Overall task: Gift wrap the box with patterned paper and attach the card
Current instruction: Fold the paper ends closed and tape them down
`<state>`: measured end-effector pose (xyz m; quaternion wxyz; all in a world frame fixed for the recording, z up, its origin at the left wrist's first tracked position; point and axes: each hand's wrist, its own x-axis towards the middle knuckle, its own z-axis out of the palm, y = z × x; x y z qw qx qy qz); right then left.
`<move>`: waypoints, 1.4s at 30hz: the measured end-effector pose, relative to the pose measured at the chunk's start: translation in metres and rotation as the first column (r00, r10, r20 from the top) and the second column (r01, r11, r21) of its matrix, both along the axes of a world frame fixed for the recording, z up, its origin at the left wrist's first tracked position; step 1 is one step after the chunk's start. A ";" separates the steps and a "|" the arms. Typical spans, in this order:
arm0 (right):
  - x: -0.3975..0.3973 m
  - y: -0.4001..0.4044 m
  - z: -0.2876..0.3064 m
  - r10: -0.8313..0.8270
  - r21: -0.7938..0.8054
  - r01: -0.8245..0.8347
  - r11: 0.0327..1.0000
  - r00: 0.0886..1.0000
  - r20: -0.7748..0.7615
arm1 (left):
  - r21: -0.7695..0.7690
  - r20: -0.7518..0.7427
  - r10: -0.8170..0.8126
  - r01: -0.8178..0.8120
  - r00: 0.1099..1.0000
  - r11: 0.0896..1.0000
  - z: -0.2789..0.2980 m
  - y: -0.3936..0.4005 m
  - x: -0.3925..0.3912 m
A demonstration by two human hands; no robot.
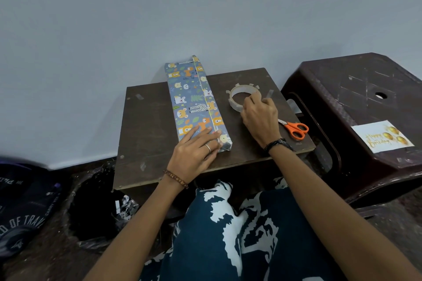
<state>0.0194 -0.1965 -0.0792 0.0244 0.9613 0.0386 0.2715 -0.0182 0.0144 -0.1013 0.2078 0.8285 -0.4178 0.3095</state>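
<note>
A long box (194, 100) wrapped in blue animal-print paper lies lengthwise on a small dark wooden table (148, 125), its far end against the wall. My left hand (196, 150) presses flat on the box's near end with straight fingers. To the right, my right hand (260, 116) has its fingers curled at the near rim of a clear tape roll (237, 96), which carries several cut strips stuck around its edge. What the fingertips pinch is hidden. A white "Happy Birthday" card (382, 136) with gold balloons lies on a dark plastic stool (365, 89) at the right.
Orange-handled scissors (295, 129) lie near the table's right edge, just right of my right wrist. A black-lined bin (96, 207) with paper scraps stands on the floor at the left, next to a dark bag (25, 207). A wall rises right behind the table.
</note>
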 end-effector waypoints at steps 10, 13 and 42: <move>-0.012 0.006 0.016 -0.014 0.010 0.015 1.000 0.999 -0.049 | 0.007 0.006 0.009 -0.009 1.000 1.000 0.001 -0.001 0.000; -0.015 0.011 0.019 0.032 0.070 -0.028 0.997 0.998 -0.054 | 0.008 0.008 0.006 -0.006 1.000 1.000 0.001 -0.001 0.000; -0.110 0.060 -0.021 0.100 0.739 -0.123 0.663 0.992 0.075 | 0.040 -0.178 0.108 -0.102 0.978 0.994 0.007 -0.001 -0.002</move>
